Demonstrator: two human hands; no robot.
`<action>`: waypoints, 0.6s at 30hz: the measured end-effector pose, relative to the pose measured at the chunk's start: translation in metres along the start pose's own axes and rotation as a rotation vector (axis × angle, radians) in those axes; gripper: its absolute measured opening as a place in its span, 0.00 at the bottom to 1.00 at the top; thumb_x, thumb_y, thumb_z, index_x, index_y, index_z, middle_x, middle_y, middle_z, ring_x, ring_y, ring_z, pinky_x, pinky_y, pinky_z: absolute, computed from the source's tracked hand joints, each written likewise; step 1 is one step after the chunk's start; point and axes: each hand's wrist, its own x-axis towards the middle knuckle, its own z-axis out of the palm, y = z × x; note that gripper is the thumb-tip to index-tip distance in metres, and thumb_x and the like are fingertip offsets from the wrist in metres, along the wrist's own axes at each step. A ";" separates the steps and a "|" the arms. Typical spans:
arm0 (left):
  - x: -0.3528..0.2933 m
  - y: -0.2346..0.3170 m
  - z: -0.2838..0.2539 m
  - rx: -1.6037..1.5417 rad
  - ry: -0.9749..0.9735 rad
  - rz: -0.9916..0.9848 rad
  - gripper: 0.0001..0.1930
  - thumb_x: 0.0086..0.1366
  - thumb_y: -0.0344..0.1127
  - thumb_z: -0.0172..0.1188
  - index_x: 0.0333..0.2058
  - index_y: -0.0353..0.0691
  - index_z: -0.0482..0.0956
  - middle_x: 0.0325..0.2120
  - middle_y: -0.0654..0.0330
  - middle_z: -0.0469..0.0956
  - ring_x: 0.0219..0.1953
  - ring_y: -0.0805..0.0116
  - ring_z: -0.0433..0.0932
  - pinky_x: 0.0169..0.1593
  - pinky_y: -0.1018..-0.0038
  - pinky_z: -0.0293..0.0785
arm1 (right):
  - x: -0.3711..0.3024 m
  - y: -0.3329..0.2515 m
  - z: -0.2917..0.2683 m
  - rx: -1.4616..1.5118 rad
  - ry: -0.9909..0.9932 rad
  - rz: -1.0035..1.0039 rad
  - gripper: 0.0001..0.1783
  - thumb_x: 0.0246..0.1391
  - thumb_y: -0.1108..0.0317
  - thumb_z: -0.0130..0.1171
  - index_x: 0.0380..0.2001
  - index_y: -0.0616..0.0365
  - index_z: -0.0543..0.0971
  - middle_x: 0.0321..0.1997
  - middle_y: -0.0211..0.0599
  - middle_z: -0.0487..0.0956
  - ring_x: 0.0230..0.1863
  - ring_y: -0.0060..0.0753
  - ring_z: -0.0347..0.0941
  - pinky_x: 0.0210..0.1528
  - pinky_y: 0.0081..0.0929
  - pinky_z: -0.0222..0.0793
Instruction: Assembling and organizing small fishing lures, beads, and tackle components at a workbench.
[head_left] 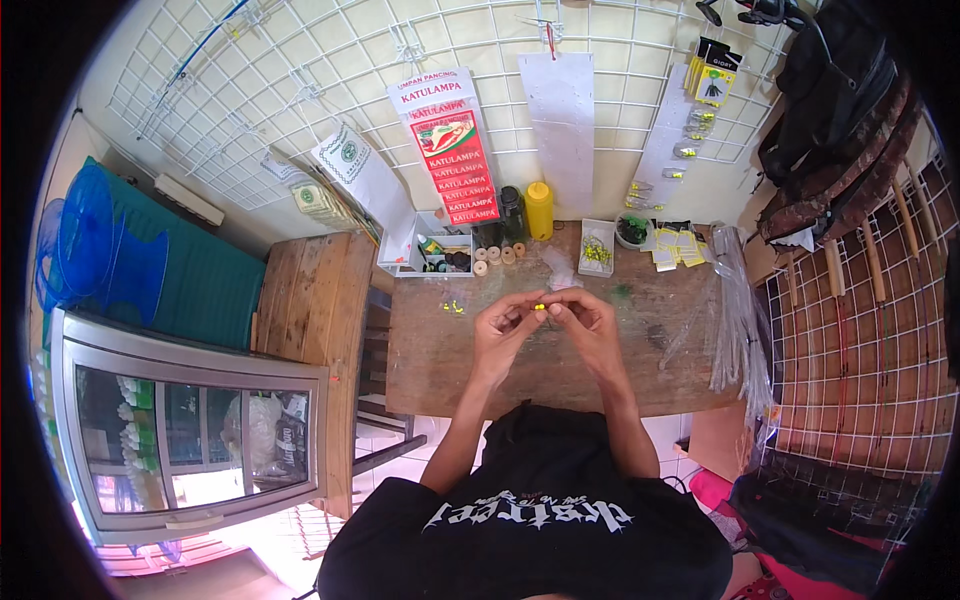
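Over the middle of the wooden table [440, 370], my left hand [505, 328] and my right hand [588, 325] meet at the fingertips. Between them shows a small bright yellow, bead-like piece [541, 307], pinched by both hands. Its exact kind is too small to make out, and the fingers hide part of it. A few similar yellow pieces [453, 307] lie on the tabletop to the left of my left hand. Beyond my right hand stands a white tray [597, 270] holding many small yellow-green pieces. Near it rests a crumpled clear plastic bag [562, 272].
A yellow bottle [540, 212], a dark jar [512, 214] and several wooden spools [481, 268] stand along the back, beside a white box [405, 268] of small bottles. Clear plastic sleeves [738, 320] hang over the right edge. A glass-fronted cabinet [190, 375] stands left.
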 end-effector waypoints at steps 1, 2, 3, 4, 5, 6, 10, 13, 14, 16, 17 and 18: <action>0.000 -0.001 -0.001 0.002 -0.001 -0.001 0.13 0.58 0.23 0.60 0.44 0.33 0.76 0.34 0.61 0.78 0.35 0.79 0.75 0.39 0.83 0.71 | -0.001 0.001 -0.001 0.002 0.001 0.000 0.06 0.54 0.74 0.58 0.35 0.63 0.78 0.33 0.30 0.78 0.35 0.15 0.70 0.36 0.14 0.62; 0.000 -0.002 -0.002 0.025 0.003 -0.006 0.13 0.58 0.23 0.60 0.43 0.33 0.77 0.34 0.62 0.78 0.34 0.80 0.74 0.38 0.84 0.70 | -0.002 0.003 -0.004 -0.004 0.009 0.028 0.07 0.53 0.74 0.59 0.35 0.63 0.78 0.32 0.30 0.78 0.35 0.16 0.71 0.37 0.14 0.63; -0.001 -0.004 -0.004 0.048 0.007 -0.011 0.12 0.58 0.23 0.60 0.43 0.33 0.77 0.33 0.63 0.77 0.32 0.81 0.73 0.36 0.85 0.69 | -0.003 0.005 -0.006 -0.010 0.017 0.055 0.07 0.53 0.73 0.60 0.36 0.63 0.78 0.31 0.30 0.78 0.35 0.16 0.72 0.38 0.14 0.63; -0.001 -0.004 -0.005 0.048 0.007 -0.013 0.12 0.58 0.23 0.60 0.43 0.33 0.77 0.33 0.63 0.77 0.32 0.81 0.73 0.36 0.85 0.69 | -0.003 0.007 -0.009 -0.009 0.018 0.056 0.07 0.53 0.73 0.60 0.36 0.63 0.78 0.31 0.30 0.78 0.35 0.16 0.72 0.38 0.14 0.63; -0.001 -0.005 -0.006 0.070 0.002 -0.018 0.12 0.58 0.22 0.60 0.43 0.33 0.77 0.33 0.62 0.77 0.34 0.80 0.74 0.38 0.84 0.69 | -0.003 0.008 -0.011 -0.034 -0.008 0.073 0.08 0.52 0.73 0.61 0.36 0.63 0.78 0.30 0.29 0.79 0.34 0.15 0.72 0.38 0.14 0.63; -0.001 -0.005 -0.006 0.092 -0.002 -0.022 0.13 0.58 0.21 0.59 0.43 0.32 0.77 0.33 0.62 0.77 0.35 0.79 0.74 0.40 0.83 0.69 | -0.004 0.009 -0.013 -0.059 -0.035 0.090 0.09 0.51 0.72 0.62 0.36 0.63 0.78 0.30 0.29 0.79 0.34 0.15 0.73 0.38 0.14 0.63; -0.001 -0.004 -0.005 0.113 -0.003 -0.015 0.12 0.58 0.21 0.59 0.42 0.32 0.78 0.30 0.63 0.76 0.33 0.80 0.73 0.38 0.84 0.68 | -0.004 0.009 -0.013 -0.068 -0.037 0.107 0.08 0.50 0.73 0.62 0.34 0.64 0.79 0.28 0.29 0.80 0.32 0.14 0.73 0.37 0.15 0.64; -0.002 -0.006 -0.008 0.136 0.004 -0.007 0.11 0.58 0.21 0.59 0.42 0.31 0.78 0.31 0.64 0.76 0.32 0.80 0.72 0.37 0.84 0.67 | -0.005 0.010 -0.014 -0.090 -0.011 0.126 0.06 0.49 0.73 0.63 0.31 0.63 0.80 0.28 0.29 0.80 0.30 0.14 0.72 0.36 0.16 0.65; -0.001 -0.007 -0.009 0.148 0.008 -0.003 0.11 0.58 0.21 0.59 0.41 0.31 0.78 0.31 0.64 0.76 0.32 0.80 0.72 0.37 0.84 0.67 | -0.005 0.013 -0.016 -0.168 -0.011 0.098 0.06 0.49 0.73 0.62 0.31 0.62 0.80 0.28 0.28 0.80 0.29 0.14 0.71 0.36 0.16 0.65; -0.001 -0.008 -0.010 0.160 0.015 0.000 0.11 0.58 0.21 0.59 0.41 0.31 0.78 0.31 0.64 0.75 0.33 0.81 0.71 0.37 0.84 0.66 | -0.006 0.013 -0.017 -0.245 -0.013 0.071 0.05 0.49 0.73 0.62 0.30 0.62 0.80 0.27 0.28 0.80 0.29 0.15 0.70 0.36 0.17 0.65; -0.002 -0.007 -0.010 0.156 0.021 0.004 0.11 0.58 0.21 0.59 0.41 0.32 0.78 0.32 0.63 0.75 0.33 0.81 0.71 0.38 0.84 0.66 | -0.006 0.008 -0.016 -0.340 -0.024 0.028 0.06 0.49 0.72 0.62 0.31 0.62 0.80 0.27 0.28 0.79 0.28 0.15 0.70 0.35 0.18 0.64; -0.002 -0.006 -0.010 0.151 0.027 0.008 0.11 0.58 0.21 0.59 0.41 0.32 0.78 0.32 0.63 0.75 0.33 0.81 0.71 0.38 0.84 0.66 | -0.006 0.005 -0.015 -0.434 -0.035 -0.016 0.06 0.49 0.71 0.61 0.31 0.62 0.80 0.26 0.29 0.79 0.28 0.16 0.69 0.34 0.18 0.64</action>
